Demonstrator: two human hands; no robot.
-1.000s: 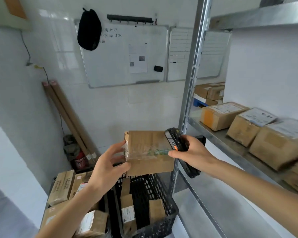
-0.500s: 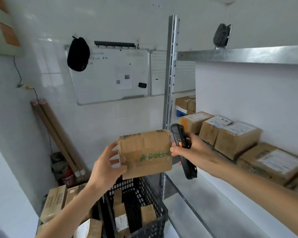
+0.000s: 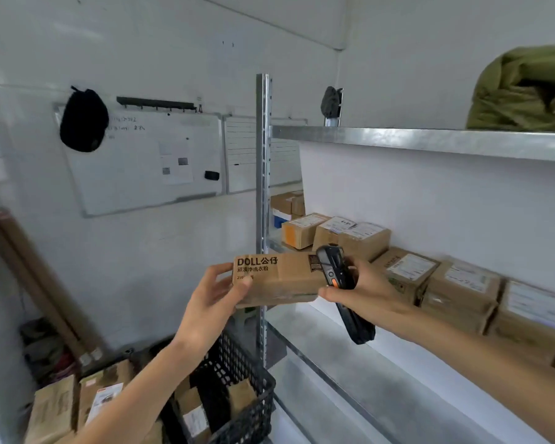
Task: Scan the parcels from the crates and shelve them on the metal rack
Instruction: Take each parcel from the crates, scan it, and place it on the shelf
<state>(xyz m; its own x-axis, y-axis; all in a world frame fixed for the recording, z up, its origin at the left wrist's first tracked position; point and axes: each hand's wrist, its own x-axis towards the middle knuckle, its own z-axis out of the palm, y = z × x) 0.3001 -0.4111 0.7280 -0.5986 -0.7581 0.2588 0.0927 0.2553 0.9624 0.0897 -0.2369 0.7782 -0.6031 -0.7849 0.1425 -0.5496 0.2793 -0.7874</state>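
Your left hand (image 3: 210,294) grips the left end of the parcel (image 3: 277,278) — a brown carton held level in front of the rack's upright post (image 3: 262,187), above the black crate (image 3: 237,395). Your right hand (image 3: 362,291) holds the scanner (image 3: 337,283) and steadies the carton's right end. Judgement: scanning appears finished or nearly so, and shelving is the step in hand. The next move calls for carrying the carton right onto the middle shelf (image 3: 350,357) — bare metal near the row of shelved boxes (image 3: 455,283).
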